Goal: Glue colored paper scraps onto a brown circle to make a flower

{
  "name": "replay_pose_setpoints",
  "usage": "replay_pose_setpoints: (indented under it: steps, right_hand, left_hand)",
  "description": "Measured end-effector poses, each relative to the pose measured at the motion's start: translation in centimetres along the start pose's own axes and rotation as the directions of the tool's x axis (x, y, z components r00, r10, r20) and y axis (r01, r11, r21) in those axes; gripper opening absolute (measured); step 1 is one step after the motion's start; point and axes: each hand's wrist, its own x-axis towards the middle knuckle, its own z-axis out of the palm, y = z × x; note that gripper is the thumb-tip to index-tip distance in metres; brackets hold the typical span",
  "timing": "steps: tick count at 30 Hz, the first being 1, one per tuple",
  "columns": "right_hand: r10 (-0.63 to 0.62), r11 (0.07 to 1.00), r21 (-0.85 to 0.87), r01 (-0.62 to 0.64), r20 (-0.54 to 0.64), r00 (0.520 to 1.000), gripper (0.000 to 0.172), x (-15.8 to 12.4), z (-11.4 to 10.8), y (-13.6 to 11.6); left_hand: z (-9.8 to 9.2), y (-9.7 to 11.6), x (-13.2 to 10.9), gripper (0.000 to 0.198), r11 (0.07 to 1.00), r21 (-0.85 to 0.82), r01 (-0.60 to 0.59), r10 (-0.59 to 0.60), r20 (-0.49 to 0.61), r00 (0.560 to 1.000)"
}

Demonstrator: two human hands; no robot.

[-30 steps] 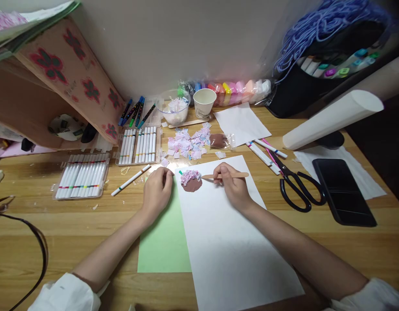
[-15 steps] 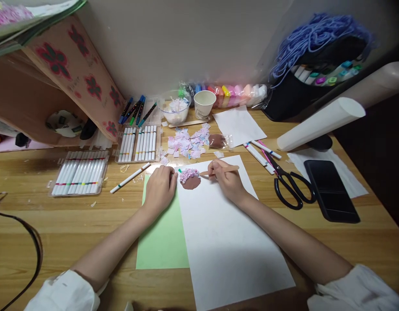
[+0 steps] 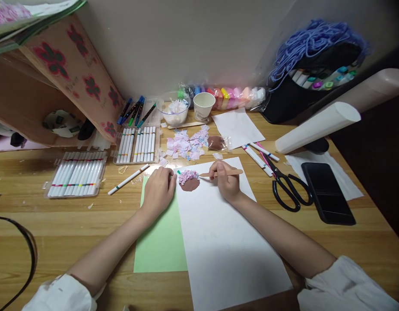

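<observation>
My right hand (image 3: pixel 227 179) is closed around a wooden craft stick (image 3: pixel 235 172), its thin tip pointing left. That tip is at the right edge of a brown round piece (image 3: pixel 189 185) on the white paper (image 3: pixel 232 242). Crumpled pink and white paper bits (image 3: pixel 188 175) cover the round piece's upper part. A small green mark or piece (image 3: pixel 178 172) shows at its upper left. Palm down, my left hand (image 3: pixel 158 188) rests across the green paper (image 3: pixel 160 246) beside the white sheet's left edge. Its fingers are bent, their tips partly hidden, and I see nothing held.
Loose paper scraps (image 3: pixel 186 142), a paper cup (image 3: pixel 204 107) and a clear bowl (image 3: pixel 174 112) are behind the sheet. Marker cases (image 3: pixel 77 175) stand left. Black-handled scissors (image 3: pixel 292 190), a phone (image 3: pixel 329 192) and a paper roll (image 3: pixel 316 127) lie right. A decorated cardboard box (image 3: pixel 86 82) stands back left.
The craft stick has tilted slightly, its back end further right, as my right hand shifted a little at the brown piece's edge. My left hand stays in place; the view has moved slightly.
</observation>
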Motion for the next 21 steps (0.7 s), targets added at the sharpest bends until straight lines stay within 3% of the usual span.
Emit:
replay_pose_setpoints:
  steps: [4, 8, 10, 13, 16, 21]
  right_hand:
    - [-0.045, 0.999, -0.019, 0.045, 0.004, 0.999, 0.050, -0.1, 0.0, 0.1]
    - [-0.090, 0.996, -0.010, 0.090, -0.214, 0.973, 0.045, 0.2, -0.3, 0.3]
    - [-0.079, 0.997, -0.024, 0.076, -0.243, 0.967, 0.035, 0.7, -0.6, 0.5]
    - [-0.073, 0.995, -0.072, 0.068, -0.065, 0.995, 0.022, 1.8, -0.8, 0.7]
    - [-0.130, 0.981, -0.127, 0.145, 0.117, 0.985, 0.020, 3.0, -0.6, 1.1]
    - [-0.198, 0.925, -0.286, 0.249, 0.196, 0.961, 0.005, 4.5, 0.6, 1.9]
  left_hand:
    - [0.0, 0.0, 0.0, 0.017, 1.000, 0.001, 0.002, -0.002, 0.002, 1.000]
    - [-0.1, 0.0, -0.1, 0.017, 1.000, -0.013, 0.010, -0.010, 0.008, 1.000]
    - [-0.1, -0.1, -0.1, 0.016, 0.999, -0.032, 0.018, -0.018, 0.007, 1.000]
    - [-0.2, -0.1, 0.0, 0.016, 0.998, -0.052, 0.024, -0.023, 0.003, 1.000]
    - [-0.2, -0.2, 0.0, 0.017, 0.997, -0.068, 0.028, -0.028, -0.006, 1.000]
    - [-0.2, -0.2, -0.1, 0.017, 0.996, -0.085, 0.020, -0.022, -0.018, 1.000]
